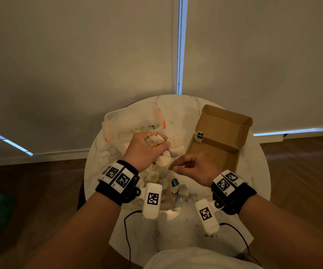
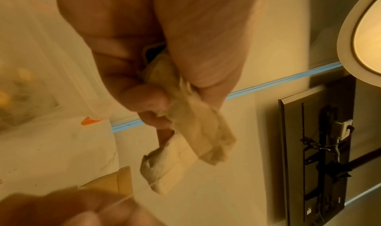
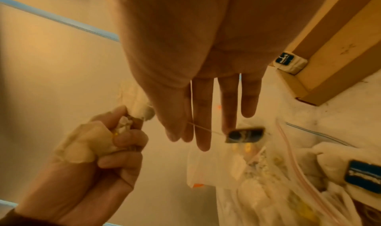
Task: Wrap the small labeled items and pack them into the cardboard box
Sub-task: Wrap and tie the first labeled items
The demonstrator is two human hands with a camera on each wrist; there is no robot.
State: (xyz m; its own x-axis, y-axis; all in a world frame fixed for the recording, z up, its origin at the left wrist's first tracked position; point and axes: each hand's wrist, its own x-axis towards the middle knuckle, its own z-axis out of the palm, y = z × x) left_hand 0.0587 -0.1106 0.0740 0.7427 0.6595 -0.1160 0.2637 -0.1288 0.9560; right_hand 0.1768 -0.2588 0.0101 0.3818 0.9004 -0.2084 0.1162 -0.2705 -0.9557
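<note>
Tea bags (image 2: 198, 131) with strings and blue labels appear to be the task items; a bunch of them is clamped in the left hand (image 1: 144, 148), fingers curled tight round the crumpled sachets, held above the table on the near-left side of the cardboard box (image 1: 219, 140). The right hand (image 1: 191, 167) sits just beside that bunch, on the near side of the box. Its thumb and forefinger seem to pinch a thin string (image 3: 203, 128), while the other fingers (image 3: 228, 108) stay straight and slightly apart. A blue label (image 3: 245, 135) hangs at the string's far end.

Progress: one wrapped, labelled item (image 1: 199, 137) rests at the left inner edge of the box. Judging by this, packing has begun but most remains. The bunch in hand is not yet wound or placed. More bags, one showing a blue label (image 1: 174, 182), lie loose in front of the box among clear plastic bags (image 3: 288, 188).

A clear plastic container (image 1: 133, 123) with orange clips stands to the left of the box. All rest on a round white marble-pattern table (image 1: 185, 230), speckled with dark crumbs. Beyond the box hang pale roller blinds (image 1: 79, 55) with a bead chain; dark wood flooring (image 1: 302, 171) surrounds the table.
</note>
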